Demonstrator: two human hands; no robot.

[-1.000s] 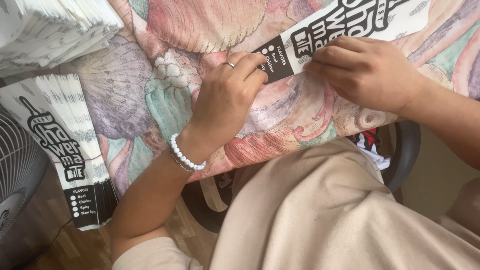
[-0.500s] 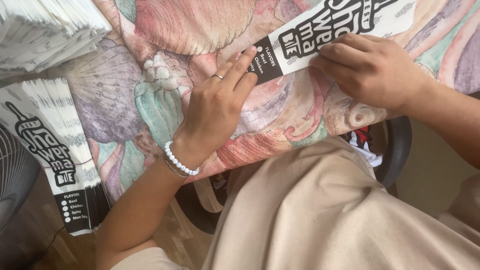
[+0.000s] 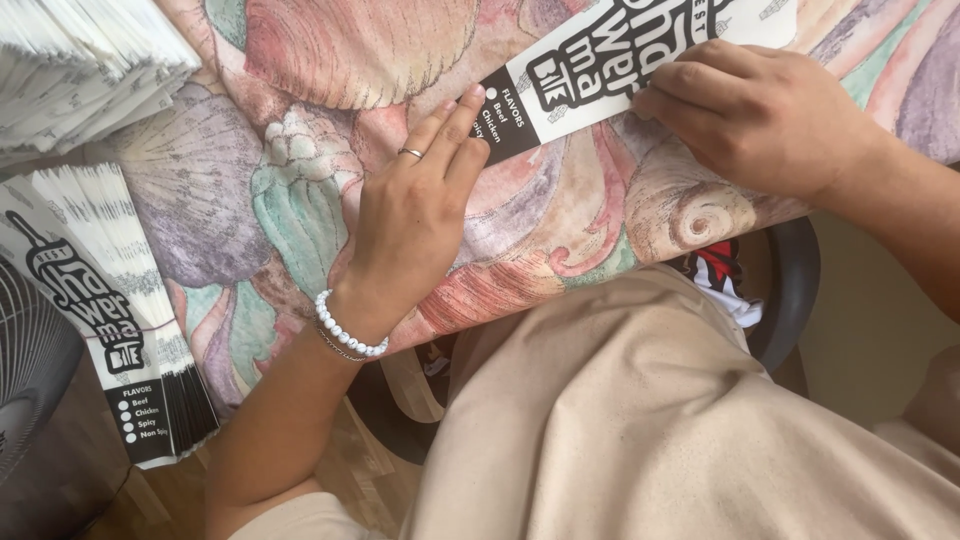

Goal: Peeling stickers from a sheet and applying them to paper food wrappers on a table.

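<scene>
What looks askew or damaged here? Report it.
Nothing damaged or spilled. The black-and-white paper sleeve lies slanted across the shell-print cloth under the left hand and right hand; the stack of matching sleeves fans out unevenly.

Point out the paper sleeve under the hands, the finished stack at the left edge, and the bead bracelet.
Paper sleeve (image 3: 640,60), head view: its white printed middle.
Stack of sleeves (image 3: 110,320), head view: top sleeve's printed face.
Bead bracelet (image 3: 345,332), head view: white beads on the left wrist.
</scene>
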